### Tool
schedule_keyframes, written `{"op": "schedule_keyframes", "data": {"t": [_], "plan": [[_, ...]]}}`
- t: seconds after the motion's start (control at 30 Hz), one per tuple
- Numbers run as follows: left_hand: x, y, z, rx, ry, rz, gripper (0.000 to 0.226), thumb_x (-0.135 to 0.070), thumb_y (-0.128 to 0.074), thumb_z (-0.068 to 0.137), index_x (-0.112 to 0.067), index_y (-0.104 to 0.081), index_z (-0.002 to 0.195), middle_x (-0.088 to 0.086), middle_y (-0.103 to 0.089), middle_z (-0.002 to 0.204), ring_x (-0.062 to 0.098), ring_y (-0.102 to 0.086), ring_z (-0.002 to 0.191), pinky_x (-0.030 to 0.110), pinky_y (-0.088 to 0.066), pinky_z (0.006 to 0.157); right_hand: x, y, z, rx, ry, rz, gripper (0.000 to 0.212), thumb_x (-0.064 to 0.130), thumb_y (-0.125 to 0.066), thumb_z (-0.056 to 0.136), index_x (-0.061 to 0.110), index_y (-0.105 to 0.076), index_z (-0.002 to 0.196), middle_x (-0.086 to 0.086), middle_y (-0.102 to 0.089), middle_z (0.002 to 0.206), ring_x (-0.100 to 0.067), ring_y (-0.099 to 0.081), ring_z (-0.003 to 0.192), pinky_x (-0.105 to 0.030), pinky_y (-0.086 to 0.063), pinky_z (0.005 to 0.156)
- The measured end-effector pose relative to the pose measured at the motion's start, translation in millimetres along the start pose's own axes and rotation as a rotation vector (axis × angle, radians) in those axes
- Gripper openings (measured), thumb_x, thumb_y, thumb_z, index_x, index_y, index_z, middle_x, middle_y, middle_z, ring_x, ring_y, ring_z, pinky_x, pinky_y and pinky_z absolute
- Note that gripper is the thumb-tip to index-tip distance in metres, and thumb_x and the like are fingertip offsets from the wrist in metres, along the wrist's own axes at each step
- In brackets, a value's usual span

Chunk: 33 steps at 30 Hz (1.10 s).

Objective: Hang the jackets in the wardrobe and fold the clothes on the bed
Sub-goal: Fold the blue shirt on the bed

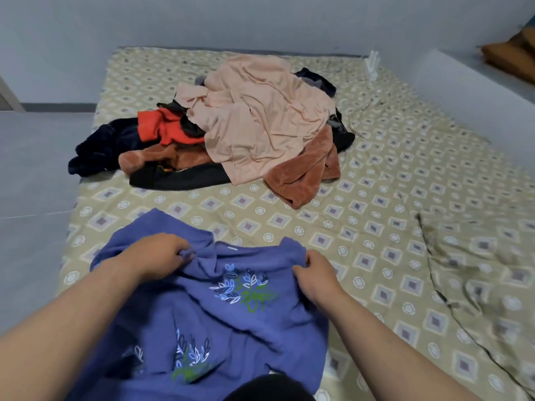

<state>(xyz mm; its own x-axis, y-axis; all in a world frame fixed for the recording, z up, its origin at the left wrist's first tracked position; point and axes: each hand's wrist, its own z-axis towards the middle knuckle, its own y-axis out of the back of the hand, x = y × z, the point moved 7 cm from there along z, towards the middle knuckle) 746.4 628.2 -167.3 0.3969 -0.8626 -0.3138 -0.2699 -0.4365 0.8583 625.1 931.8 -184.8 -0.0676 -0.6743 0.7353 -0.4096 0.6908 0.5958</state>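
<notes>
A blue-purple garment (220,319) with leaf prints lies spread at the near edge of the bed (405,215). My left hand (157,254) pinches its top edge on the left side. My right hand (314,277) grips the top edge on the right. Farther back on the bed sits a pile of clothes (231,131): a peach garment (260,120) on top, a red one (162,125), a brown fleece piece (304,172), and dark navy and black ones at the left and beneath.
The patterned bed cover is rumpled at the right, with a fold (451,273) running toward me. Grey floor (34,169) lies left of the bed. A white ledge (474,94) with an orange cushion (512,56) stands at the back right.
</notes>
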Motion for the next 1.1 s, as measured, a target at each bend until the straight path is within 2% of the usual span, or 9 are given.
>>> {"op": "schedule_keyframes", "data": {"t": [0.1, 0.23, 0.3, 0.43, 0.57, 0.7, 0.9, 1.0, 1.1], "plan": [[12, 43, -21, -0.202, 0.054, -0.075, 0.035, -0.04, -0.042, 0.103, -0.021, -0.061, 0.08, -0.001, -0.068, 0.083, 0.019, -0.058, 0.076, 0.033, -0.039, 0.064, 20, 26, -1, -0.075, 0.109, 0.0, 0.013, 0.012, -0.049, 0.093, 0.014, -0.042, 0.082, 0.001, -0.05, 0.076, -0.015, -0.043, 0.067, -0.029, -0.033, 0.056], [24, 130, -65, -0.634, 0.185, 0.132, 0.011, -0.02, -0.054, 0.091, -0.022, -0.057, 0.081, 0.011, -0.067, 0.09, 0.03, -0.051, 0.072, 0.034, -0.037, 0.06, 87, 79, -15, -0.171, 0.342, -0.061, 0.013, 0.005, -0.047, 0.093, 0.018, -0.051, 0.091, 0.008, -0.059, 0.083, -0.011, -0.05, 0.073, -0.026, -0.036, 0.06], [32, 157, -86, -0.608, 0.316, 0.26, 0.01, -0.017, -0.057, 0.084, -0.022, -0.049, 0.079, 0.011, -0.064, 0.085, 0.03, -0.048, 0.067, 0.033, -0.039, 0.06, 132, 105, -33, -0.159, 0.53, -0.127, 0.026, -0.004, -0.049, 0.083, 0.018, -0.061, 0.087, 0.012, -0.061, 0.078, -0.002, -0.051, 0.068, -0.022, -0.037, 0.06], [46, 170, -122, -0.312, 0.531, 0.42, 0.007, -0.019, -0.054, 0.083, -0.022, -0.056, 0.089, 0.0, -0.057, 0.085, 0.023, -0.059, 0.079, 0.029, -0.044, 0.067, 188, 148, -69, -0.231, 0.697, -0.304, 0.02, -0.009, -0.05, 0.069, 0.008, -0.056, 0.061, -0.005, -0.048, 0.06, -0.023, -0.043, 0.062, -0.025, -0.033, 0.053], [27, 211, -156, -0.697, 0.369, 0.045, 0.016, -0.006, -0.052, 0.079, -0.02, -0.054, 0.072, 0.008, -0.058, 0.079, 0.031, -0.054, 0.072, 0.034, -0.043, 0.063, 232, 190, -104, -0.341, 0.773, -0.132, 0.024, -0.01, -0.05, 0.071, 0.011, -0.059, 0.062, 0.0, -0.054, 0.064, -0.013, -0.045, 0.063, -0.01, -0.034, 0.056], [-19, 273, -210, -1.113, 0.042, -0.232, 0.034, -0.012, -0.047, 0.093, -0.008, -0.049, 0.059, 0.007, -0.05, 0.072, 0.029, -0.048, 0.073, 0.04, -0.037, 0.066, 267, 240, -123, -0.394, 0.69, 0.223, 0.029, 0.009, -0.054, 0.093, 0.016, -0.059, 0.066, 0.004, -0.056, 0.064, -0.005, -0.047, 0.06, -0.026, -0.038, 0.059], [-56, 352, -291, -1.133, -0.169, -0.839, 0.025, -0.01, -0.06, 0.094, -0.014, -0.065, 0.07, 0.004, -0.058, 0.065, 0.019, -0.05, 0.062, 0.03, -0.041, 0.06, 336, 328, -172, -0.469, 0.773, 0.362, 0.027, 0.014, -0.056, 0.096, 0.012, -0.062, 0.07, 0.003, -0.055, 0.07, -0.007, -0.046, 0.065, -0.029, -0.038, 0.061], [-75, 389, -339, -1.153, -0.252, -0.76, 0.022, -0.004, -0.06, 0.094, -0.009, -0.067, 0.074, 0.009, -0.062, 0.073, 0.017, -0.052, 0.068, 0.03, -0.042, 0.064, 363, 377, -202, -0.586, 0.795, 0.231, 0.037, 0.028, -0.062, 0.093, -0.004, -0.061, 0.075, 0.0, -0.045, 0.067, -0.012, -0.039, 0.068, -0.034, -0.029, 0.058], [-76, 422, -382, -1.201, -0.282, -0.676, 0.019, -0.008, -0.06, 0.096, -0.007, -0.069, 0.079, 0.013, -0.066, 0.08, 0.019, -0.054, 0.074, 0.031, -0.041, 0.067, 382, 416, -239, -0.607, 0.815, 0.208, 0.04, 0.038, -0.068, 0.09, 0.004, -0.065, 0.067, 0.007, -0.045, 0.059, -0.007, -0.038, 0.058, -0.033, -0.028, 0.056]]}}
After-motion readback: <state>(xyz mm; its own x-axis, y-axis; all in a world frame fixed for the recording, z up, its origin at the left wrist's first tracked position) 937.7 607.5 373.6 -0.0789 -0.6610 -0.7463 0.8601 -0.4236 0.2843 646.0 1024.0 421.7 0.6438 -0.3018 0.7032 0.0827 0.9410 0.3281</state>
